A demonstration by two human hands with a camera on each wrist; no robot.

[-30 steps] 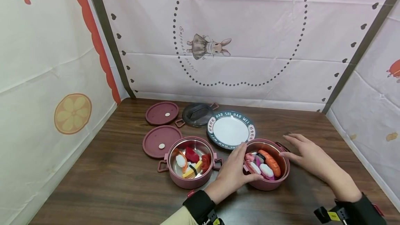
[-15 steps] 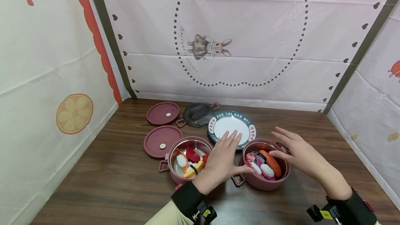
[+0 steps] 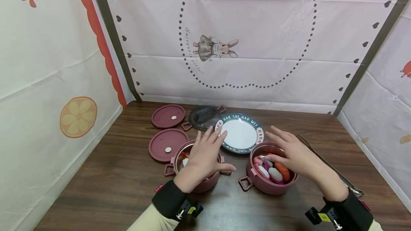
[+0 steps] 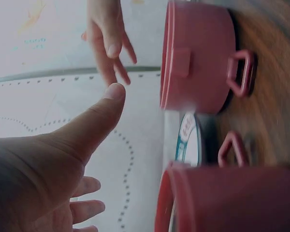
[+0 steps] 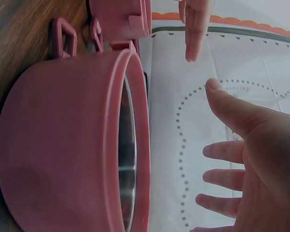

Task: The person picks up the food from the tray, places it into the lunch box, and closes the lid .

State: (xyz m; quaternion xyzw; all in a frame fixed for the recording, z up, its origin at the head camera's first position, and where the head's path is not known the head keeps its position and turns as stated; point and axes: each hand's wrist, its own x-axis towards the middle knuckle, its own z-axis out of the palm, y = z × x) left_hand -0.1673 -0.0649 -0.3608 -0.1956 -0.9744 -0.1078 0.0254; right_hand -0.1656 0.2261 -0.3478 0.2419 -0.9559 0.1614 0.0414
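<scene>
My left hand (image 3: 200, 159) hovers flat, fingers spread, over the left pink steel-lined pot (image 3: 210, 183) — my right hand (image 3: 297, 158) likewise, holding nothing, over the right pink pot (image 3: 268, 187).

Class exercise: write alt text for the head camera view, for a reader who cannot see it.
Two open hands hover over two pink pots of toy sushi on a wooden table: the left hand above the left pot, the right hand above the right pot. Behind them lie a white plate and three lids.
</scene>
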